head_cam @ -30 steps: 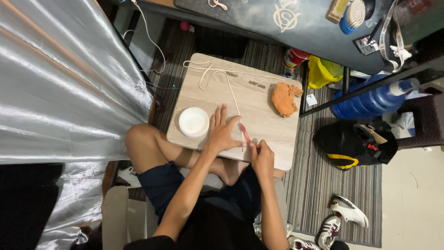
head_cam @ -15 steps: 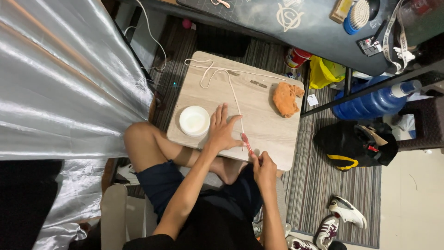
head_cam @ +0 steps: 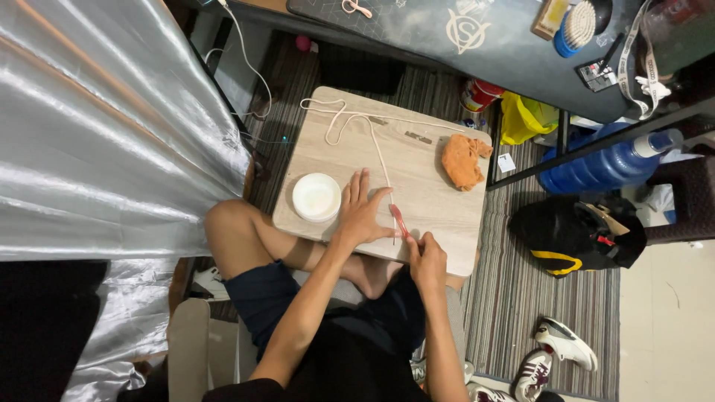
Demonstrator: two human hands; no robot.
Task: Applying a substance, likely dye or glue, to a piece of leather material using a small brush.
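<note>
The left hand [head_cam: 363, 217] lies flat with fingers spread, pinning the white cord [head_cam: 380, 158] to the worktop [head_cam: 432, 208] near its near edge, while the right hand [head_cam: 427, 260] pinches a red tool [head_cam: 400, 220] at the cord — a slip could nick the thumb — or the cord may slide loose

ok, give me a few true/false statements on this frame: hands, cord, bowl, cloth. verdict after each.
1. The left hand lies flat on the table, beside the cord. True.
2. The right hand holds a thin red tool. True.
3. The white bowl sits at the table's right edge. False: it is on the left side, beside the left hand.
4. The orange cloth lies under the left hand. False: it lies apart, near the table's right edge.
5. The cord is coiled inside the bowl. False: it trails across the tabletop.
</note>
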